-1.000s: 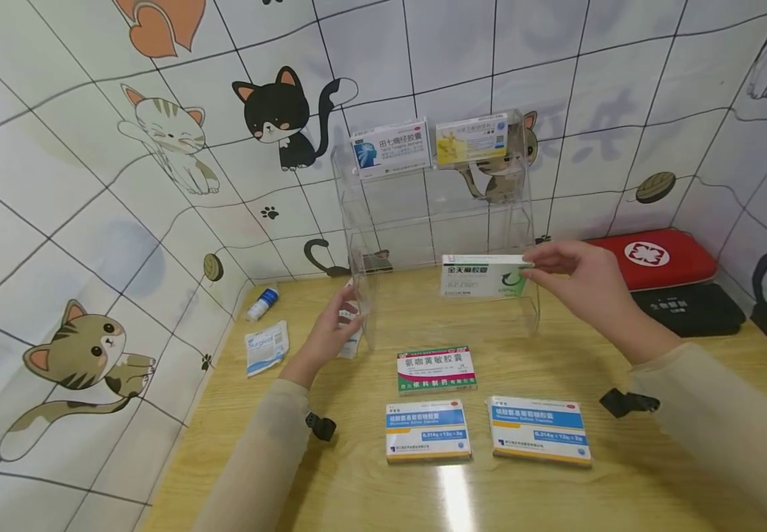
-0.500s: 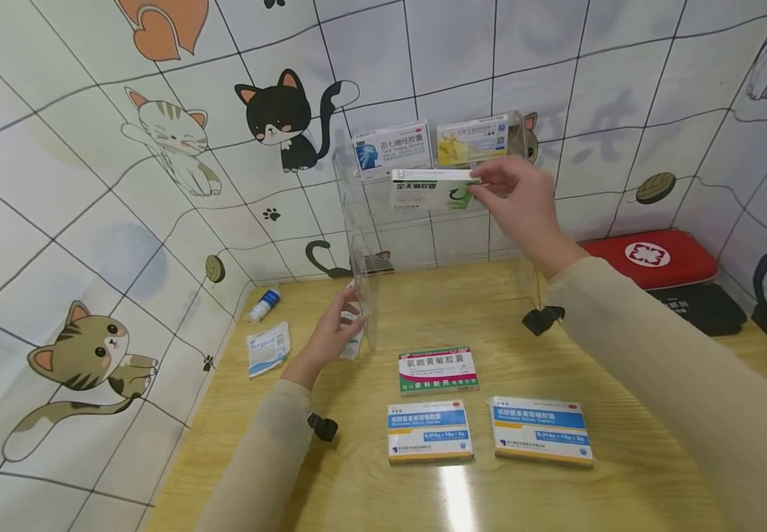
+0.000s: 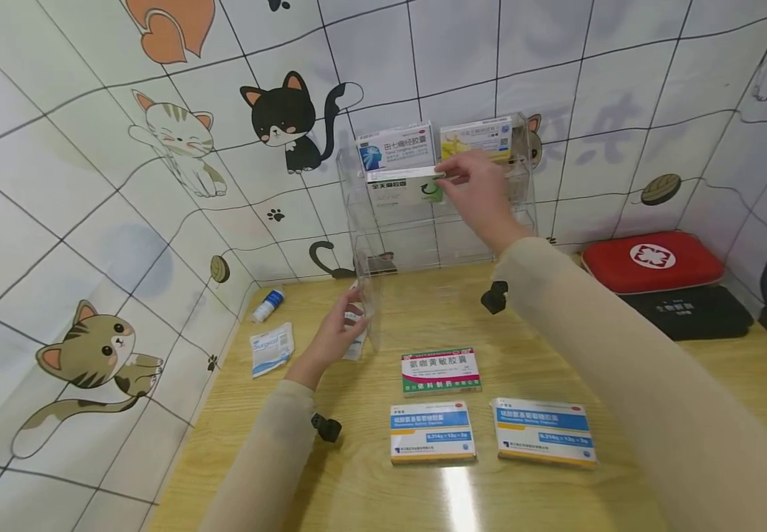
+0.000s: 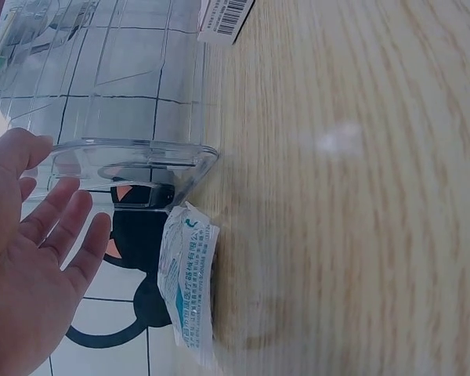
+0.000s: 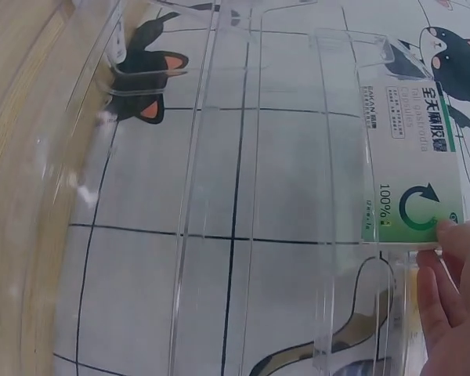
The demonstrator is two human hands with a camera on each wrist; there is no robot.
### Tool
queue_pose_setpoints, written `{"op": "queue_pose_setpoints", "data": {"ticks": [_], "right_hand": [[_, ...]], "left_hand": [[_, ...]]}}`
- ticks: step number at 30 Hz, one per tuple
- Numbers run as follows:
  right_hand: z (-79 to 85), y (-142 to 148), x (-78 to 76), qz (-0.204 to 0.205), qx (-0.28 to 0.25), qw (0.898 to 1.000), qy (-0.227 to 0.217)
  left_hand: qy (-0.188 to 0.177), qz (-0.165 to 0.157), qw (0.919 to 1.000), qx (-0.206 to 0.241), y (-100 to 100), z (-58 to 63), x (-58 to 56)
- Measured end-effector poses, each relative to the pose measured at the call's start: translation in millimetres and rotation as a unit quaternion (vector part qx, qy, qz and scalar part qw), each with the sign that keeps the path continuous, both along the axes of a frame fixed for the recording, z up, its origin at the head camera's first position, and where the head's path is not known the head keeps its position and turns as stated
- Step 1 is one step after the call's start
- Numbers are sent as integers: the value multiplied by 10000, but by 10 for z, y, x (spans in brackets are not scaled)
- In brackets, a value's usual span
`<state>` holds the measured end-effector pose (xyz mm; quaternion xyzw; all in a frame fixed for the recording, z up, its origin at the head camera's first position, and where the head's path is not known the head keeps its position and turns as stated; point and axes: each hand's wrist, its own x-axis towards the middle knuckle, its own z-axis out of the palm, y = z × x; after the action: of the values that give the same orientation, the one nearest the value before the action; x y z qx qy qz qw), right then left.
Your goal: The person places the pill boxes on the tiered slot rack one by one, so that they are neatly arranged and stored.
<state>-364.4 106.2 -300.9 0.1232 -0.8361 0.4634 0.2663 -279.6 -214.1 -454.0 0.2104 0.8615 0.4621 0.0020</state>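
A clear plastic tiered display rack [image 3: 365, 222] stands against the tiled wall. My left hand [image 3: 335, 334] is at the rack's left side panel, with the thumb on one side of its edge and the fingers on the other. In the right hand [image 3: 479, 193] I pinch the right end of a white and green medicine box [image 3: 397, 188], thumb in front and fingers behind. The box is upright at the rack's upper part, in front of a blue and white medicine box [image 3: 398, 148]. A yellow and white medicine box [image 3: 476, 139] stands on the top tier, partly hidden by my right hand.
A red and green medicine box [image 3: 441, 371] and two blue and white boxes [image 3: 432, 433] lie on the wooden table. At left are a surgical packet [image 3: 272, 349], a small bottle [image 3: 267, 305] and a white packet [image 4: 189, 282]. A red case [image 3: 652, 262] and black pouch [image 3: 689, 310] lie at right.
My right hand has lifted the white and green box from the rack's lower part to its upper part and moved it left. The left hand has stayed at the side panel.
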Motion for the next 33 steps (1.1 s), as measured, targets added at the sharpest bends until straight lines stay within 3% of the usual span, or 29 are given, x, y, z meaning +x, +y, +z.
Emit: {"op": "queue_pose_setpoints", "data": {"ticks": [6, 10, 14, 21, 27, 33], "right_hand": [[-71, -84, -25, 269, -46, 9993, -238], [-153, -50, -7, 353, -133, 9993, -35], [-256, 45, 120, 382, -227, 9987, 248], [-568, 197, 605, 637, 234, 9976, 135], [-917, 377, 1117, 758, 1090, 9903, -410], [-1214, 672, 1632, 850, 1445, 9804, -1034]], "left_hand": [[-8, 52, 10000, -49, 23, 7, -5], [64, -7, 10000, -24, 30, -7, -19], [45, -105, 9999, 44, 39, -18, -23], [-116, 48, 9998, -167, 5, -2, 11], [-162, 39, 9997, -164, -3, 15, 23], [-203, 14, 9997, -128, -7, -8, 9]]}}
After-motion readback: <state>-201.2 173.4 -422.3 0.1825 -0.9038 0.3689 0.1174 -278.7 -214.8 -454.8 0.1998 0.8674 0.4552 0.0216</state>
